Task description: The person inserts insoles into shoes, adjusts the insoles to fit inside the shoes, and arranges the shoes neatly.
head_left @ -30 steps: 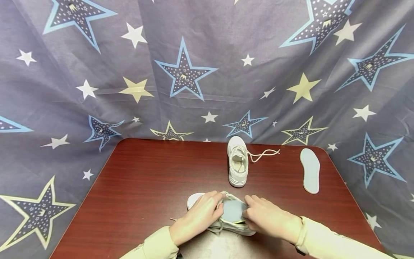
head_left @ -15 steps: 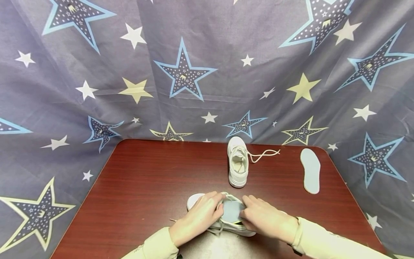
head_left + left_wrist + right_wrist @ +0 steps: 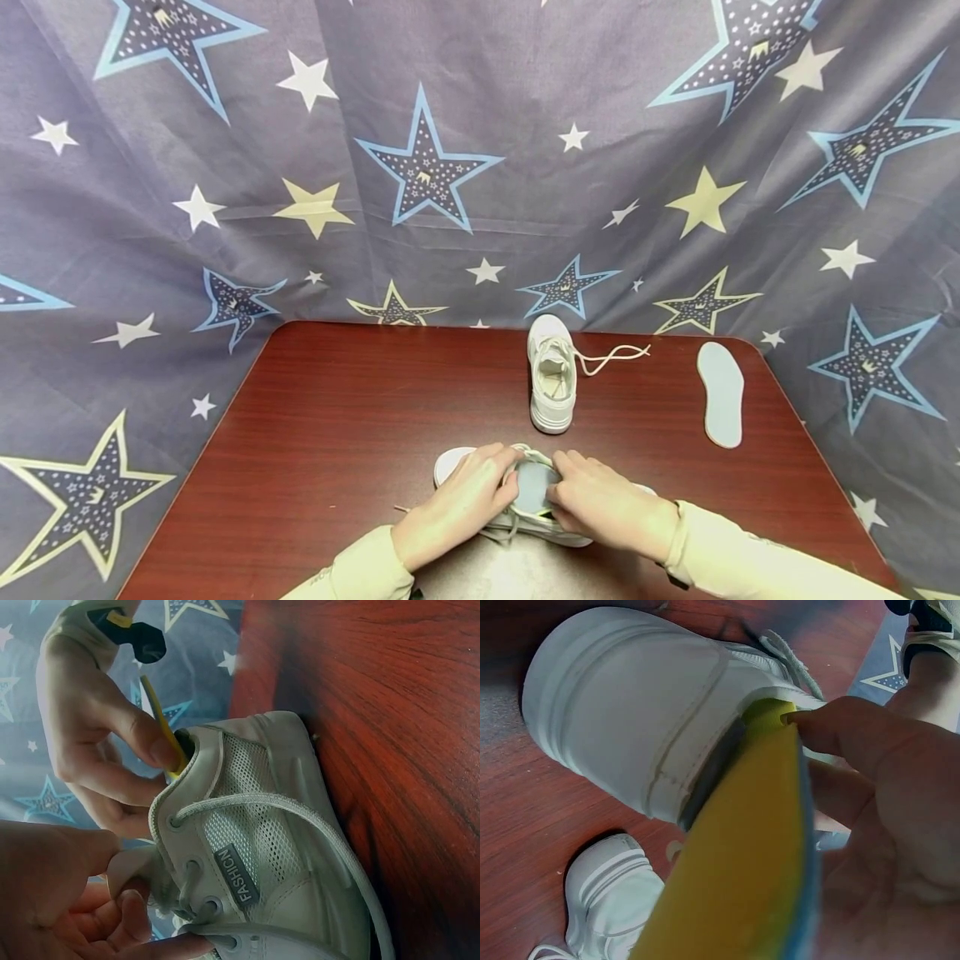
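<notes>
A white lace-up sneaker (image 3: 452, 463) lies at the table's front, toe to the left. My left hand (image 3: 472, 487) pinches its tongue (image 3: 133, 868), holding the opening wide. An insole (image 3: 533, 488), blue-grey on top and yellow beneath, is partly inside that shoe. Its front end is hidden in there, while the rear part sticks up out of the opening past the heel, as the right wrist view shows. My right hand (image 3: 609, 505) grips the insole by its edges, thumb on the yellow side (image 3: 735, 840).
Farther back on the reddish-brown table (image 3: 360, 400) stands a second white sneaker (image 3: 552, 404), its lace (image 3: 611, 357) trailing right. Another light blue insole (image 3: 722, 396) lies near the right edge. A star-patterned cloth (image 3: 450, 250) hangs behind the table.
My right hand has moved a little left, pushing the insole deeper toward the toe. Less of the blue-grey top shows now. The left hand stays in place on the tongue.
</notes>
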A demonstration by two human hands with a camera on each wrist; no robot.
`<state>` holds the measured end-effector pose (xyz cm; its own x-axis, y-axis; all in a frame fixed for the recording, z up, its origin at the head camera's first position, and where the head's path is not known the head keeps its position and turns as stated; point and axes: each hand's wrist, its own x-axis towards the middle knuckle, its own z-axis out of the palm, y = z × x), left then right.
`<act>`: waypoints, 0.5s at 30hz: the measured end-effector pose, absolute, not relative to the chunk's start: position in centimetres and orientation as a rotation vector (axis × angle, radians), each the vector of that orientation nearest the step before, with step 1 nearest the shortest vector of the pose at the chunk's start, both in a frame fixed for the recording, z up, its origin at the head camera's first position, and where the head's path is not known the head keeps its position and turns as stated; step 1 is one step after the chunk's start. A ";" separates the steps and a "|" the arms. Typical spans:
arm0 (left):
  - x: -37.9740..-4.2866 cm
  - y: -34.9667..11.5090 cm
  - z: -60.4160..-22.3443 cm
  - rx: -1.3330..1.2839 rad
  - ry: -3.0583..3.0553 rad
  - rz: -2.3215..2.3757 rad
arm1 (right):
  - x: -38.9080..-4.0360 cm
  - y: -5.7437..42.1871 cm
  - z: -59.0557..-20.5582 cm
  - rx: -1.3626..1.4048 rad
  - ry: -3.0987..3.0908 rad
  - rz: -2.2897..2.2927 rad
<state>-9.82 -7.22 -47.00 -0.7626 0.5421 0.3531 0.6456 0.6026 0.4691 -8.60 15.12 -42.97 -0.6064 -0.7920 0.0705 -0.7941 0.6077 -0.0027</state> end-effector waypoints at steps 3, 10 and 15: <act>-9.8 -7.2 -47.0 -0.989 -2.657 -0.889 | -8.6 14.9 -43.1 1.354 -2.760 0.051; -9.8 -7.2 -47.0 -0.993 -2.644 -0.901 | -8.7 14.4 -43.1 1.362 -2.725 0.077; -9.9 -7.2 -46.9 -0.994 -2.637 -0.908 | -9.0 13.9 -43.3 1.364 -2.727 0.076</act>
